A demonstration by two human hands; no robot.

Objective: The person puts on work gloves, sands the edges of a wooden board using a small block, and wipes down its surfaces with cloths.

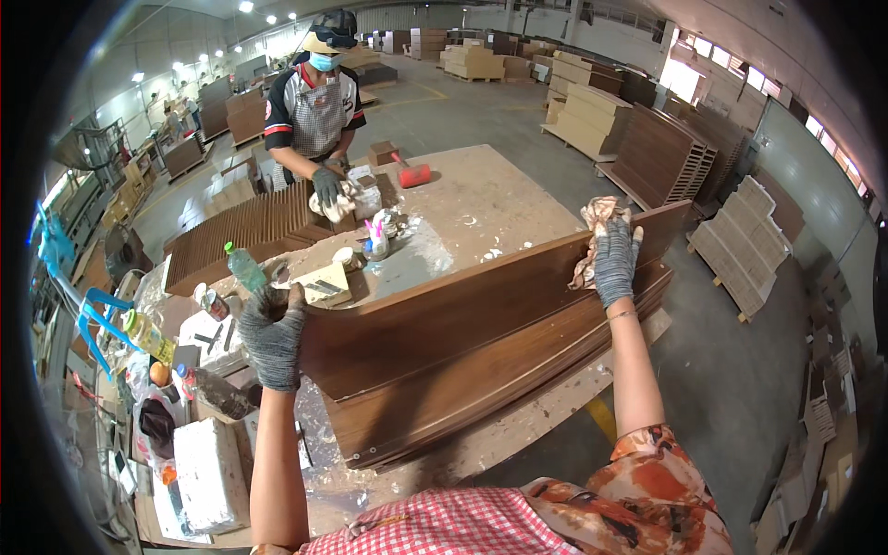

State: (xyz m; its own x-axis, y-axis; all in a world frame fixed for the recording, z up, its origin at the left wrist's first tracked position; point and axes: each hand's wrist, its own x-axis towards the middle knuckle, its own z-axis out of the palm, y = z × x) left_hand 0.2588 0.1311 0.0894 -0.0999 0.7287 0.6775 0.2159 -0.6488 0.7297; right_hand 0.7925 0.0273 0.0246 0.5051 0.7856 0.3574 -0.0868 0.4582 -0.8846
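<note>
A long brown wooden panel [462,294] stands tilted on its edge on top of a stack of similar panels [499,365]. My left hand [273,338], in a grey knitted glove, grips the panel's left end, with the thumb at its upper corner. Near the right end, my gloved right hand [617,264] presses a crumpled, stained rag [585,268] against the panel's face and top edge. Part of the rag bunches up above the fingers.
Across the worktable [499,199], a masked co-worker [319,116] in gloves handles a white cloth [335,203] beside a row of brown slats [245,236]. A red mallet [413,174], a green bottle [245,268] and a white block [211,472] sit around the table.
</note>
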